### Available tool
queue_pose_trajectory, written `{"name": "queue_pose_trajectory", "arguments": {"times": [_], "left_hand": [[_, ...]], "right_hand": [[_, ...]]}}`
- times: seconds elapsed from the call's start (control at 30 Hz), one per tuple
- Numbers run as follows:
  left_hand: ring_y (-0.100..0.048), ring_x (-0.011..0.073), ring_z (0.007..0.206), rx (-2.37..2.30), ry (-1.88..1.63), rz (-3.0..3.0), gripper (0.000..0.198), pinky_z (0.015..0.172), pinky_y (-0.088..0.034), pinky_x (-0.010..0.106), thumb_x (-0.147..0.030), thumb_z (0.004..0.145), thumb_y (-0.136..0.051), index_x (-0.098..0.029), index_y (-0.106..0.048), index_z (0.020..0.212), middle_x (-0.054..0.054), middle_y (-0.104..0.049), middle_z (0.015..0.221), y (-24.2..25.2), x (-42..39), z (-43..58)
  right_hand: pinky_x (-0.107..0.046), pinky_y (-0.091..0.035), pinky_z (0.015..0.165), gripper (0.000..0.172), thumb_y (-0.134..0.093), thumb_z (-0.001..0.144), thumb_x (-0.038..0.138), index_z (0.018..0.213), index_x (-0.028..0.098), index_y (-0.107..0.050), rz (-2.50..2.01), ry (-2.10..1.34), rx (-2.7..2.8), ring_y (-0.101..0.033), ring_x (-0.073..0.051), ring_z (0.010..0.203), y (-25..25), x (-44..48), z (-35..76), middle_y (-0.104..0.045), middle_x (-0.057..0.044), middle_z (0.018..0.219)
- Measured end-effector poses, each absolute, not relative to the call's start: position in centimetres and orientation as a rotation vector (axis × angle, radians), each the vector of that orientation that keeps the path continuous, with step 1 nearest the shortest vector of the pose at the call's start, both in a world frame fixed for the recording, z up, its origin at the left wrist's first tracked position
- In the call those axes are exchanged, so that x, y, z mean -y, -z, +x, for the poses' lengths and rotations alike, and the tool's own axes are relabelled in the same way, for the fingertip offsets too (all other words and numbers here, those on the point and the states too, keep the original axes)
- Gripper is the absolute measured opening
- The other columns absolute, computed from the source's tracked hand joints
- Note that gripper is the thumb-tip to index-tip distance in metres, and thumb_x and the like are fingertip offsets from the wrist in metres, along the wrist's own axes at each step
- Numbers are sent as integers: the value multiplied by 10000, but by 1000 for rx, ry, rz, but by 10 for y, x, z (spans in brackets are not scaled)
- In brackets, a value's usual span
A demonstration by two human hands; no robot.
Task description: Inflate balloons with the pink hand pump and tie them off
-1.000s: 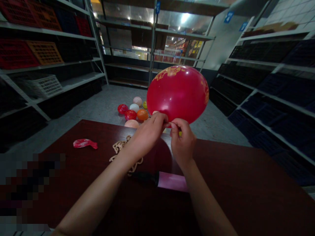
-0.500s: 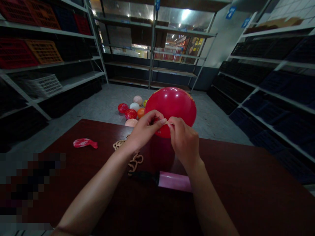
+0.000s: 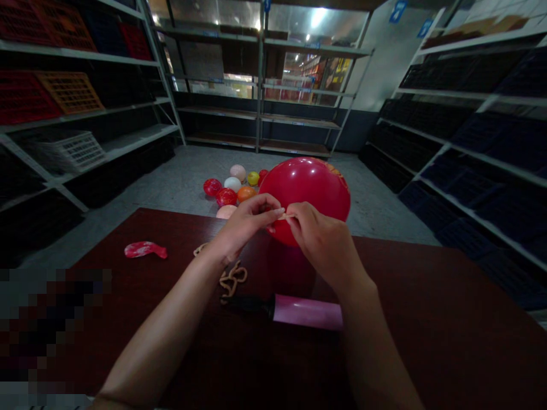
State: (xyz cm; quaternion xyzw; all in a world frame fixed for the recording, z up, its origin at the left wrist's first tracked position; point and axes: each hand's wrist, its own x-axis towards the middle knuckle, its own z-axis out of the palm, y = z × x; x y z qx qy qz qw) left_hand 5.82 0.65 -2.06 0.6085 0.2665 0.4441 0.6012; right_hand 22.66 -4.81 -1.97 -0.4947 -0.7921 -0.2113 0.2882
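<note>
A large inflated red balloon [image 3: 305, 188] rests at the table's far edge, just behind both hands. My left hand [image 3: 252, 222] is closed in a pinch on a thin beige cord [image 3: 287, 216]. From the other side, my right hand [image 3: 322, 239] pinches the same cord, which runs short between the fingertips. The balloon's neck is hidden by my hands. Under my left forearm more beige cord [image 3: 234, 277] lies in loose loops. A pink balloon pump [image 3: 305, 312] with a black end lies across the table below my right hand.
A limp red-and-white balloon [image 3: 145, 249] lies at the left on the dark table [image 3: 410, 307]. Beyond the far edge, several small inflated balloons [image 3: 226, 197] are on the floor. Shelves with crates [image 3: 70, 91] stand left and right, and a metal rack [image 3: 260, 114] stands behind.
The red balloon and my right hand have shifted slightly right in the view. The right wrist has turned outward, and both hands still pinch the cord.
</note>
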Motion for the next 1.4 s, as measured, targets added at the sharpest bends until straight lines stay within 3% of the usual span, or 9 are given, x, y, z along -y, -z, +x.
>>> {"name": "queue_pose_trajectory", "arguments": {"times": [0.13,0.27,0.37,0.47,0.57,0.7,1.23,1.4], "left_hand": [[-526,112,682,-639,-1041,1524,151,652,-418,240,-273,841,-702,-148,-618,838,0,-575,772,18,-6,57],[-515,128,710,-698,-1167,1696,107,661,-413,252,-251,871,-671,-159,-621,847,5,-574,784,18,-10,53],[-514,135,707,-711,-1254,1774,121,663,-415,261,-268,907,-653,-162,-615,862,9,-580,780,20,-13,53],[-527,136,716,-705,-1342,1819,103,677,-415,267,-246,922,-642,-165,-608,868,17,-603,804,22,-12,56],[-523,129,711,-740,-1403,1877,78,671,-400,263,-217,913,-661,-166,-621,869,12,-613,813,24,-9,61],[-514,126,687,-724,-1359,1835,110,646,-399,259,-253,917,-663,-163,-626,866,7,-606,790,25,-6,64],[-523,134,705,-727,-943,1803,219,644,-414,262,-366,931,-624,-161,-608,856,5,-577,779,14,-5,47],[-501,122,679,-717,-1000,1720,299,633,-390,255,-438,925,-648,-156,-594,840,-2,-561,758,12,-5,46]], "right_hand": [[-279,-314,502,255,-374,1048,219,915,177,-587,-1376,609,2102,-573,-132,594,18,49,225,-668,-45,830],[-263,-397,564,224,-387,1024,182,911,187,-581,-1304,486,2057,-618,-140,652,16,51,226,-659,-36,813],[-266,-478,663,162,-461,988,195,1082,185,-593,-1245,285,1949,-668,-153,756,13,55,222,-705,-54,952],[-287,-509,677,310,-597,929,300,1218,192,-579,-1263,122,1838,-682,-173,786,14,56,216,-722,-67,1049],[-299,-508,692,221,-634,919,356,1080,206,-651,-1299,60,1768,-684,-187,809,16,54,211,-734,-54,991],[-286,-502,715,123,-613,952,310,930,224,-697,-1275,36,1690,-682,-164,786,19,50,212,-750,-25,914],[-280,-456,645,230,-520,1006,236,958,196,-741,-1423,444,1887,-701,-167,748,18,57,212,-770,-44,919],[-302,-535,802,235,-555,987,247,1137,251,-737,-1317,87,1783,-734,-174,930,21,56,206,-784,-32,1099]]}}
